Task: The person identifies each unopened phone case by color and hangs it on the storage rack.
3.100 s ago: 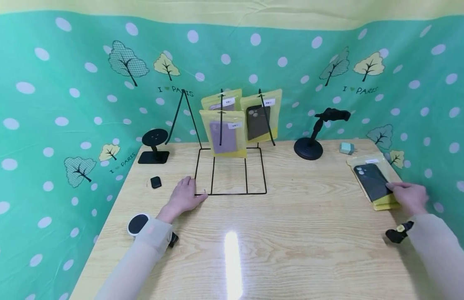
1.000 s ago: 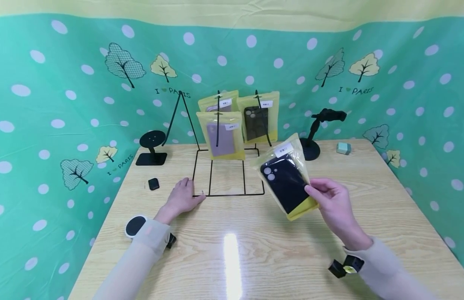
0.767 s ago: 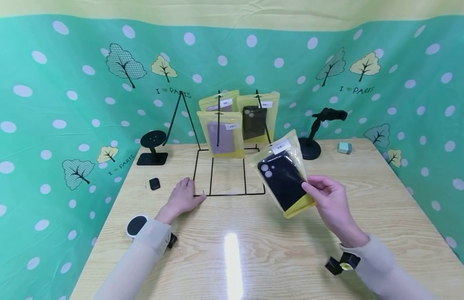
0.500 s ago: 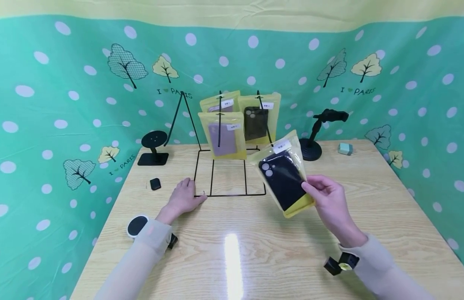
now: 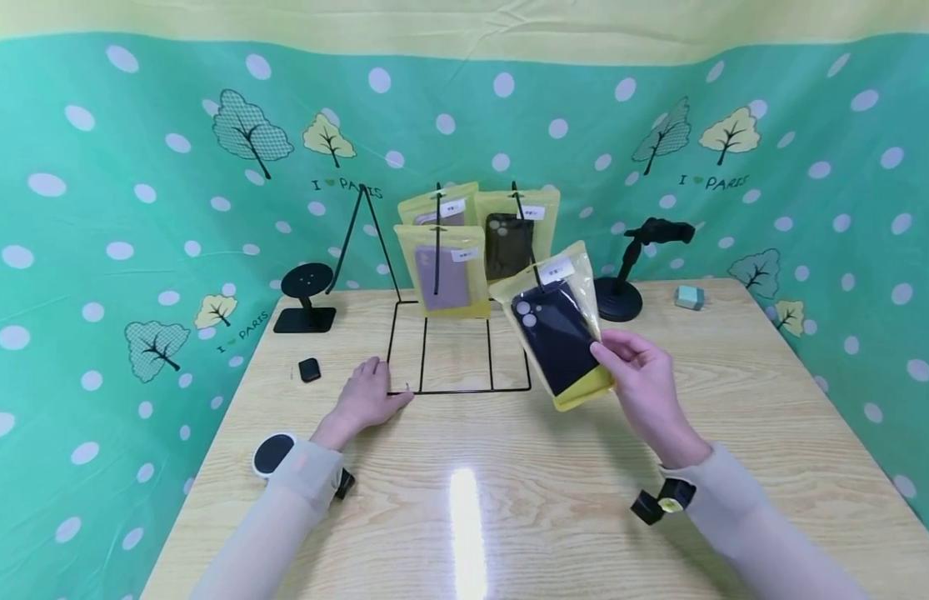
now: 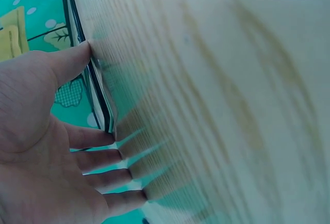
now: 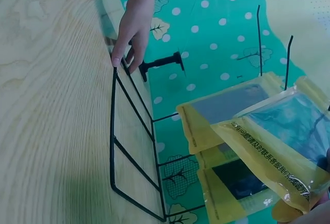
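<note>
My right hand (image 5: 640, 383) pinches the lower right corner of a clear-and-yellow pouch (image 5: 557, 337) with a black phone case inside. It is tilted in the air, and a prong's end shows in front of its top near the white label. The black wire rack (image 5: 471, 391) carries similar pouches: a purple-case pouch (image 5: 445, 279) in front, another pouch (image 5: 427, 202) behind it, and a black-case pouch (image 5: 509, 246) on the right prong. My left hand (image 5: 367, 396) rests at the rack base's front left corner, fingers extended; in the left wrist view the thumb (image 6: 77, 59) touches the wire.
A black round-topped stand (image 5: 307, 292) and a small black square item (image 5: 310, 370) lie left of the rack. A white round-topped item (image 5: 272, 454) is beside the left sleeve. Behind right are a black stand (image 5: 617, 296) and a small teal block (image 5: 689, 297).
My right hand has picked up the pouch at the table's right side and carried it left to the rack. Lately it moved slightly up and left onto the right prong's end. My left hand stays put.
</note>
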Demonstrator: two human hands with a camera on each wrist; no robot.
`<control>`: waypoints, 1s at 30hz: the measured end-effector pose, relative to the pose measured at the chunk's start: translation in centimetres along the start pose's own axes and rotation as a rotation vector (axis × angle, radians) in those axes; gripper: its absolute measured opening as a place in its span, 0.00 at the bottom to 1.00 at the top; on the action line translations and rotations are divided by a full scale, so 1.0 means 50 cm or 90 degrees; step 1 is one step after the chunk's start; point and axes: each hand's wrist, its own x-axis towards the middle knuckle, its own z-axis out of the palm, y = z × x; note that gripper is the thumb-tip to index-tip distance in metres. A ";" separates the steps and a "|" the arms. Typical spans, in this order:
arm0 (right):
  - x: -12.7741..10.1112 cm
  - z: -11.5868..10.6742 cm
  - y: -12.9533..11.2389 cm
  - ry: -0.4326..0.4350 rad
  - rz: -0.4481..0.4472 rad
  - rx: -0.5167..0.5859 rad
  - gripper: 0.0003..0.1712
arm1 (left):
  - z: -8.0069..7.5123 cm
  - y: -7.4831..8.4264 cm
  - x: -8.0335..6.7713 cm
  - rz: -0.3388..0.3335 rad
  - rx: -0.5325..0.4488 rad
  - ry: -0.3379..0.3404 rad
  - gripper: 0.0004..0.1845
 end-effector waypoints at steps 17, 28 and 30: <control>0.092 0.055 0.039 0.047 -0.071 -0.079 0.16 | -0.001 -0.002 0.001 0.001 -0.004 0.004 0.44; 0.142 0.086 0.072 0.005 -0.059 -0.155 0.18 | 0.004 -0.003 -0.002 0.003 -0.006 0.022 0.42; 0.149 0.091 0.073 -0.009 -0.044 -0.170 0.19 | 0.003 -0.002 -0.003 0.003 -0.007 0.022 0.42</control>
